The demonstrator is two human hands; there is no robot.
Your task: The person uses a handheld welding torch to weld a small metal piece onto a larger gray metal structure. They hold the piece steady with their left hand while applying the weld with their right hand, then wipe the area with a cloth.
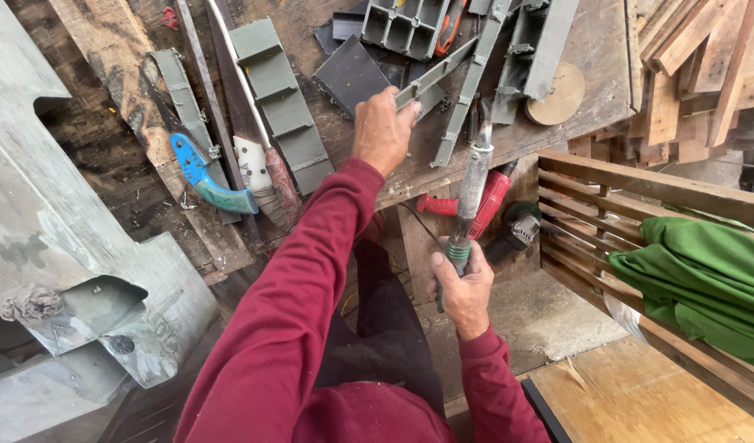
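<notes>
My left hand (382, 130) reaches forward over the workbench and grips the near end of a long grey plastic strip (436, 76) that lies slanted across the bench. My right hand (464, 289) is lower, off the bench edge, closed around the green handle of a soldering iron (473, 184) whose metal barrel points up toward the strip. Both arms wear dark red sleeves.
The worn wooden workbench (594, 49) carries grey plastic channel pieces (280, 94), a grey tray (405, 25), a saw with a blue handle (198, 168), a knife (254, 160) and a round wooden disc (560, 94). A red power tool (492, 197) lies below. A slatted wooden frame (639, 193) with green cloth (705, 275) stands right; grey metal sheet (57, 246) left.
</notes>
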